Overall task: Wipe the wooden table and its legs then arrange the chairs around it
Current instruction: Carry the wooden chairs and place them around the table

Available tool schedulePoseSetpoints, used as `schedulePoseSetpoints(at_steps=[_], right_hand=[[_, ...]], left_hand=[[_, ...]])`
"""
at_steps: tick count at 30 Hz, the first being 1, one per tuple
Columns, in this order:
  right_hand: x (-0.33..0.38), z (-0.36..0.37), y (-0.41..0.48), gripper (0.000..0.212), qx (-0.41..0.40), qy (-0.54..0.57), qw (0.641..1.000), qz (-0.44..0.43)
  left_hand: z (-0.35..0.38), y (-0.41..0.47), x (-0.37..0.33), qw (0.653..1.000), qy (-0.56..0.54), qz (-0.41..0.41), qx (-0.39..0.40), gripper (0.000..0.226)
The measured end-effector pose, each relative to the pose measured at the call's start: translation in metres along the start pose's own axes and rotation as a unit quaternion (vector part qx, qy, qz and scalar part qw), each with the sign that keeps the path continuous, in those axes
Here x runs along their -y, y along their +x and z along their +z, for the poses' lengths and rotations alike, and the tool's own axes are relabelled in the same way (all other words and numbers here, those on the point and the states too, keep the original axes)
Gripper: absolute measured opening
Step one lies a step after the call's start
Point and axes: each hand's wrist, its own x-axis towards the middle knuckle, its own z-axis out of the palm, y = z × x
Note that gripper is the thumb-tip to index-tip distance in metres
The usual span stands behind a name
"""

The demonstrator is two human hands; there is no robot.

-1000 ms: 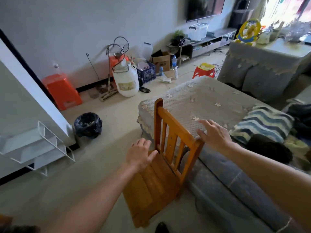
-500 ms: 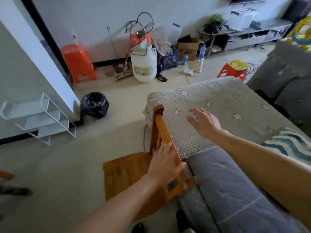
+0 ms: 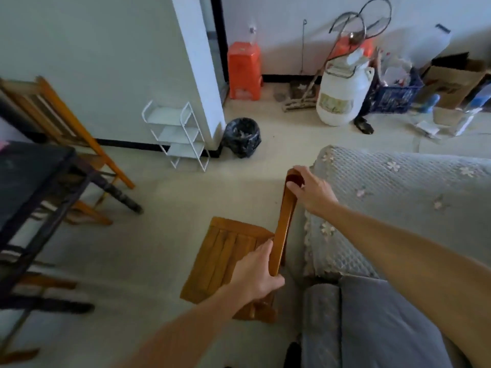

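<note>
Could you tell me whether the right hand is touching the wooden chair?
Touching: the head view shows the right hand gripping the far end of the top rail of the wooden chair.

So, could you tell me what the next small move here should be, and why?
Probably lift the chair and swing it left toward the table: the left hand and right hand grip its back rail, and it stands beside the sofa.

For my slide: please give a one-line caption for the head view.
The left hand and right hand grip the backrest of the wooden chair beside the sofa.
</note>
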Motion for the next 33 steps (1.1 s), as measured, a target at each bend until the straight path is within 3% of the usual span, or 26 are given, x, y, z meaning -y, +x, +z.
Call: schedulePoseSetpoints(at_steps=[4, 9, 14, 19, 23, 27, 33], right_hand=[[0.035, 0.015, 0.01, 0.047, 0.02, 0.02, 1.0, -0.003], [0.095, 0.044, 0.02, 0.027, 0.014, 0.033, 0.999, -0.014], [0.153, 0.069, 0.023, 0.032, -0.005, 0.023, 0.999, -0.048], [0.212, 0.095, 0.016, 0.038, 0.004, 0.056, 0.995, -0.08], [0.261, 0.118, 0.001, 0.022, 0.03, 0.157, 0.983, -0.089], [0.311, 0.142, -0.01, 0.01, 0.08, 0.182, 0.972, -0.126], [0.365, 0.182, -0.008, 0.025, 0.125, 0.153, 0.958, -0.206]], left_hand=[[-0.042, -0.033, 0.039, 0.998, 0.003, -0.048, -0.031, 0.061], [-0.08, -0.074, 0.095, 0.987, -0.031, -0.156, -0.032, 0.022], [-0.102, -0.106, 0.146, 0.97, 0.068, -0.203, -0.117, 0.041], [-0.098, -0.143, 0.189, 0.962, 0.066, -0.202, -0.173, 0.039], [-0.08, -0.17, 0.214, 0.946, 0.058, -0.218, -0.232, 0.039], [-0.072, -0.196, 0.239, 0.928, 0.067, -0.246, -0.272, 0.043], [-0.078, -0.23, 0.265, 0.865, 0.071, -0.372, -0.33, 0.047]])
